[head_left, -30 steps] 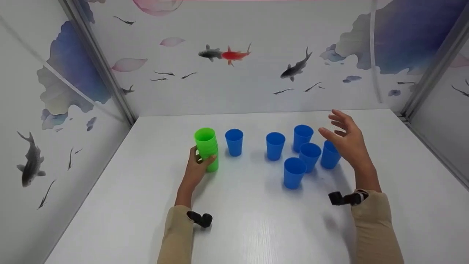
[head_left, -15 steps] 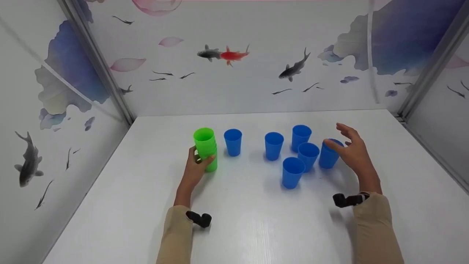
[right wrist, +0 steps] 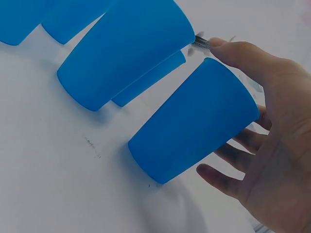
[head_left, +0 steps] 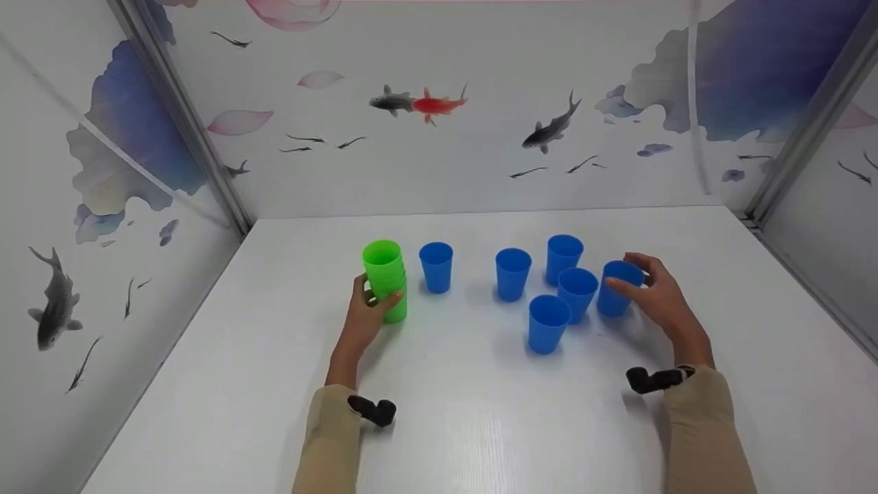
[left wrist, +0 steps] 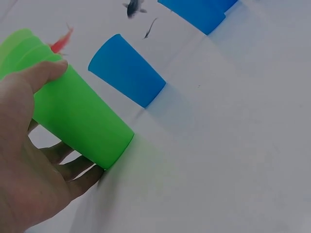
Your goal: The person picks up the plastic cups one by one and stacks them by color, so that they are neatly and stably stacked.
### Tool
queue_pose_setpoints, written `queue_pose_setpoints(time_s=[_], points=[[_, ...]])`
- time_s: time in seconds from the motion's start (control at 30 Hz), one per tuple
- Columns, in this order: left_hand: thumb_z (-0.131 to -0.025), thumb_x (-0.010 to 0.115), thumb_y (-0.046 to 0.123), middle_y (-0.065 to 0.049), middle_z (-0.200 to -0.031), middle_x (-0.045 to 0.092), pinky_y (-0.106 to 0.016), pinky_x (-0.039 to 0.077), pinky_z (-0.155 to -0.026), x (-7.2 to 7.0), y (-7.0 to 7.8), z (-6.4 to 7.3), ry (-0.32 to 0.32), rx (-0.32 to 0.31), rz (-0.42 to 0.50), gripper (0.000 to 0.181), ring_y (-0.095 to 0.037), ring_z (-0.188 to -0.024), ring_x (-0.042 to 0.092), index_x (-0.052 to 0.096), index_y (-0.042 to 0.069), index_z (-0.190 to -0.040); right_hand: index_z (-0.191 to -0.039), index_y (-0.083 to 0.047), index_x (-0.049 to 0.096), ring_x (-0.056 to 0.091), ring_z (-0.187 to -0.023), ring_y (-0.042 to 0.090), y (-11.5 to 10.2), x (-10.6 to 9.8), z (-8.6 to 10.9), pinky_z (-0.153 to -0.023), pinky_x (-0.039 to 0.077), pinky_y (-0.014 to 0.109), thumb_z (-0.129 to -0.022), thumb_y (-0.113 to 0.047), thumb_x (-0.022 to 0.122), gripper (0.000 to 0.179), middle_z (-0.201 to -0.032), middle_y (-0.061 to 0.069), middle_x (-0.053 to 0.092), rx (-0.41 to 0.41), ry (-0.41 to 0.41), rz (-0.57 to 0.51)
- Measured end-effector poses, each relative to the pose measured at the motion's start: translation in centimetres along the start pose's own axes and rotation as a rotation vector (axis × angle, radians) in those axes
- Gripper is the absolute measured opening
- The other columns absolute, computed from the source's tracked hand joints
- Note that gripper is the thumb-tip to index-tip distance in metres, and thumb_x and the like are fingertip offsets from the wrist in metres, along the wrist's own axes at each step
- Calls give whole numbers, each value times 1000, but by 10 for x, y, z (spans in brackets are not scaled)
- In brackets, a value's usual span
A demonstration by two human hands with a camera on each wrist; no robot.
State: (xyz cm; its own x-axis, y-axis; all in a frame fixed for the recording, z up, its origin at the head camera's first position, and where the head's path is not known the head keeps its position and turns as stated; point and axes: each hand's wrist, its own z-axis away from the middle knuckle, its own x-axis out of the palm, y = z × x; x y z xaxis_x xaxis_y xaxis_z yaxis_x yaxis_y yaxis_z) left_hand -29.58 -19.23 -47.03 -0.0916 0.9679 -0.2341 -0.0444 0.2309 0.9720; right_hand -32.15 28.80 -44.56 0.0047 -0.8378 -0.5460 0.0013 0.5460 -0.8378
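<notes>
On the left, my left hand (head_left: 360,321) grips a stack of nested green cups (head_left: 384,262), thumb in front and fingers behind. In the left wrist view the green stack (left wrist: 80,114) stands upright with its base at the table. My right hand (head_left: 664,300) is spread around the rightmost blue cup (head_left: 612,300). The right wrist view has the thumb (right wrist: 238,53) just above the rim of that blue cup (right wrist: 194,124), a small gap between them, with the other fingers along its far side.
Left of that cup stand several more upright blue cups: one in front (head_left: 547,329), one just behind it (head_left: 578,291), one at the back (head_left: 564,259) and one further left (head_left: 512,276). A single blue cup (head_left: 437,269) is beside the green stack. Printed walls border the white table (head_left: 446,418).
My right hand has come down and lowered from above to surround the rightmost blue cup. The left hand keeps its grip on the green stack, and the cups stay in place.
</notes>
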Motion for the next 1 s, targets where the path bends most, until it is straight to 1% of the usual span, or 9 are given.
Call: queue_pose_setpoints(time_s=[0.2, 0.47, 0.73, 0.87, 1.0], points=[[-91, 72, 42, -17, -153, 40, -57, 33, -119, -2, 4, 1, 6, -15, -22, 85, -37, -142, 41, 21, 17, -156, -160, -11, 17, 12, -153, 50, 1, 0, 0, -117, 20, 70, -89, -57, 67, 99, -167, 24, 13, 12, -11, -20], [-91, 73, 40, -16, -152, 42, -57, 35, -118, -5, 7, 3, 4, -21, -36, 84, -36, -141, 43, 23, 18, -155, -158, -9, 22, 13, -153, 49, 3, 1, -1, -118, 20, 70, -89, -58, 67, 96, -165, 25, 16, 7, -4, -29], [-87, 76, 43, -17, -152, 42, -55, 35, -119, -9, 7, 3, -7, -25, -73, 94, -36, -142, 43, 20, 15, -157, -159, -10, 20, 14, -153, 49, 4, 2, -2, -118, 20, 70, -90, -58, 66, 96, -165, 26, 16, 10, -5, -28], [-84, 78, 47, -17, -153, 41, -55, 36, -118, -15, 13, 4, -5, -19, -69, 100, -36, -143, 43, 19, 15, -158, -159, -11, 19, 15, -152, 49, 5, 2, -3, -118, 21, 70, -89, -60, 66, 98, -166, 25, 16, 18, -8, -28], [-85, 78, 46, -17, -155, 40, -53, 37, -118, -23, 24, 9, 7, 7, -49, 99, -36, -144, 42, 20, 15, -159, -160, -12, 18, 15, -152, 49, 6, 3, -3, -117, 22, 70, -89, -61, 66, 98, -166, 25, 15, 20, -11, -38]])
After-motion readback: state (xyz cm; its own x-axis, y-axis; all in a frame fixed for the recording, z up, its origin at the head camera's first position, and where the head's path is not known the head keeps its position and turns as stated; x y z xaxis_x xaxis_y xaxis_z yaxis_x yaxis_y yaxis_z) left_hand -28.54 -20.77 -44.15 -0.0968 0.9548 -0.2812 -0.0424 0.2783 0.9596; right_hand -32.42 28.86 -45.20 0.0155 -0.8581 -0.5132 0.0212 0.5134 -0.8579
